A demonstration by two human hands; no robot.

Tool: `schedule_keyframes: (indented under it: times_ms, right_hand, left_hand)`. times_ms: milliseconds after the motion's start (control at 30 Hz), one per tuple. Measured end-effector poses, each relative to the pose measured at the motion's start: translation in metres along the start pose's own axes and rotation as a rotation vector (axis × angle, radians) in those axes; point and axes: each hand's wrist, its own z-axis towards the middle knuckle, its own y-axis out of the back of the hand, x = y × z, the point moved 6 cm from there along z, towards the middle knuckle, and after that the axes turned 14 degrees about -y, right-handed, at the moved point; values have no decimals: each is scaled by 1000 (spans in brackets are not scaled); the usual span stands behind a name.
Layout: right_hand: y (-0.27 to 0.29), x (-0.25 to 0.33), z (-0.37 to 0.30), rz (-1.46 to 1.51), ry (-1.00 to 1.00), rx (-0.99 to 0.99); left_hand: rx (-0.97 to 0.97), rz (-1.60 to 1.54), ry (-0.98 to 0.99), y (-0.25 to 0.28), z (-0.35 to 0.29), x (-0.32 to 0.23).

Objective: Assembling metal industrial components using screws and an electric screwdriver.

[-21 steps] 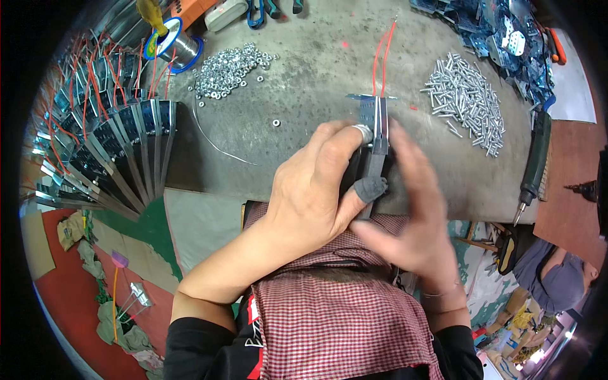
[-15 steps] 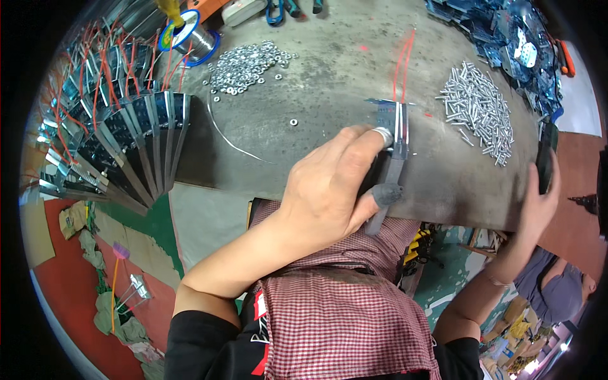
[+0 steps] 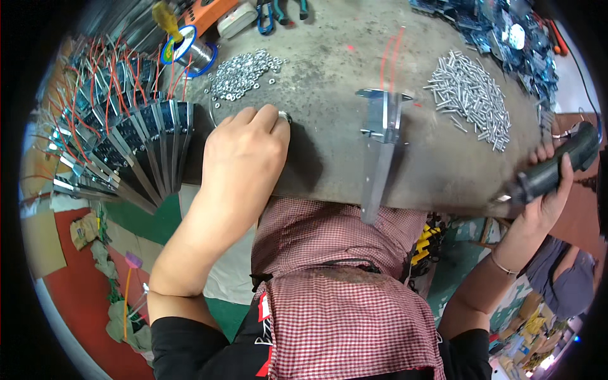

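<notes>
My left hand [image 3: 247, 149] is over the table's left half, beside a heap of small metal washers or nuts [image 3: 244, 71]. Its fingers are curled down and pressed together. A silvery bit shows at the fingertips, but what they pinch is hidden. At the table's right edge, my right hand [image 3: 544, 196] grips a dark power screwdriver [image 3: 560, 166], its tip pointing left. Between the hands lies a long metal strip [image 3: 376, 174] with a bracket and two red wires [image 3: 392, 60] at its far end. Its near end overhangs the table edge, and neither hand touches it.
Right of the strip is a pile of metal screws or rivets [image 3: 472, 98]. Blue-black metal plates [image 3: 500, 38] crowd the far right. Finished-looking strips with red wires [image 3: 139, 136] fan out at left. A solder spool [image 3: 199, 57] and pliers [image 3: 265, 18] stand at the back.
My left hand has let go of the metal strip and moved left to near the washers, its fingers now curled. My right hand has brought the power screwdriver up and inward, over the table's right edge.
</notes>
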Motion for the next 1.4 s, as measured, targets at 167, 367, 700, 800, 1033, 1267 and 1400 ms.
schedule_keyframes:
  times_ms: [167, 367, 700, 800, 1033, 1267, 1400]
  right_hand:
    - [-70, -43, -7, 462, -60, 212]
    - [-70, -74, -8, 641, 152, -96]
    - [-76, -96, -2, 708, 118, -146]
    - [-74, -99, -1, 669, 127, -153]
    - [-74, -102, 2, 663, 117, -147]
    - [-73, -103, 4, 694, 96, -142]
    - [-78, -103, 3, 711, 89, -113]
  left_hand:
    - [-29, 25, -98, 0, 12, 7]
    - [-48, -32, -161, 3, 14, 10]
    - [-579, -985, 64, 0, 21, -7]
    - [-587, -1225, 230, -21, 22, -12]
    - [-653, -1452, 309, -38, 20, -14]
    - [-662, -1360, 276, -32, 21, -17]
    - [-654, -1291, 302, -21, 16, -25]
